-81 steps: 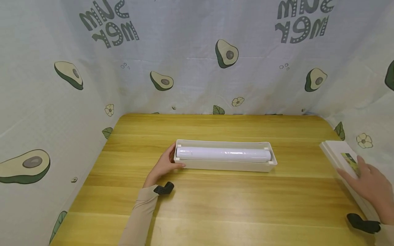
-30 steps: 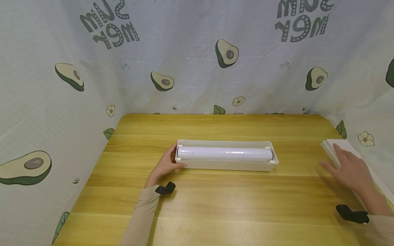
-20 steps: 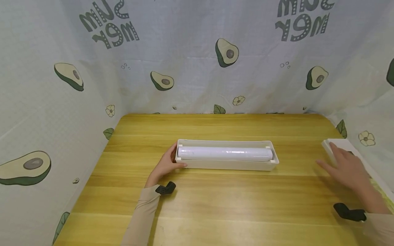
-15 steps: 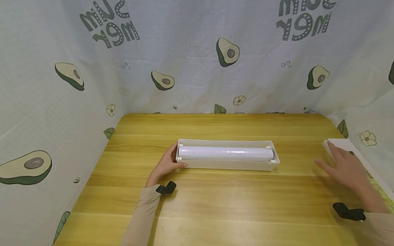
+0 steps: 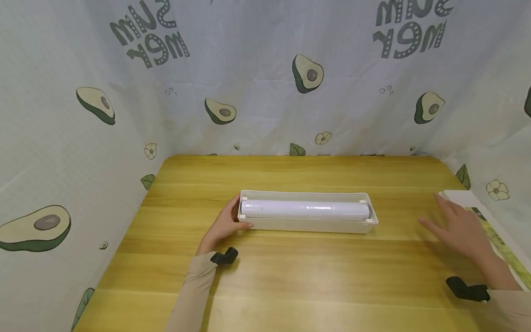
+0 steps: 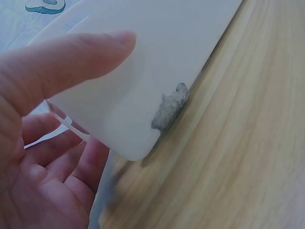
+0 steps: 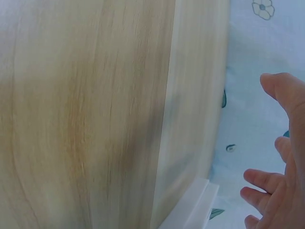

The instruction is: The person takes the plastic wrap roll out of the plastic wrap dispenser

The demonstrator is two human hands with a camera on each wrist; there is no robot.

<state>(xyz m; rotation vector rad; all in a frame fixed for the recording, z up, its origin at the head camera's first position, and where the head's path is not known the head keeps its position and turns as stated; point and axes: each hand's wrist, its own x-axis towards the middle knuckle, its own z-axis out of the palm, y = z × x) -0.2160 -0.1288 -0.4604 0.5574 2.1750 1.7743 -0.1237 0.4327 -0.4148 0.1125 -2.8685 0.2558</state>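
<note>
A long white plastic-wrap dispenser box point(image 5: 307, 224) lies uncovered on the table, with a roll of clear wrap point(image 5: 304, 209) inside it. My left hand point(image 5: 224, 224) grips the box's left end, thumb along the front wall and fingers round behind the end. In the left wrist view a grey adhesive-like patch point(image 6: 169, 109) shows low on the box wall. My right hand point(image 5: 462, 229) is raised with fingers spread and holds nothing. It overlaps the near side of a long white lid-like piece point(image 5: 458, 198) with a green and yellow picture, at the table's right edge.
The wooden table point(image 5: 290, 286) ends at a hanging white curtain point(image 5: 265, 106) printed with avocados, which encloses the back and both sides. A black wrist camera point(image 5: 468, 289) sits on the right wrist, and another black camera point(image 5: 224, 256) on the left.
My right hand has drawn leftward off the white piece it was touching, uncovering more of the printed picture. The left hand and the box have stayed in place.
</note>
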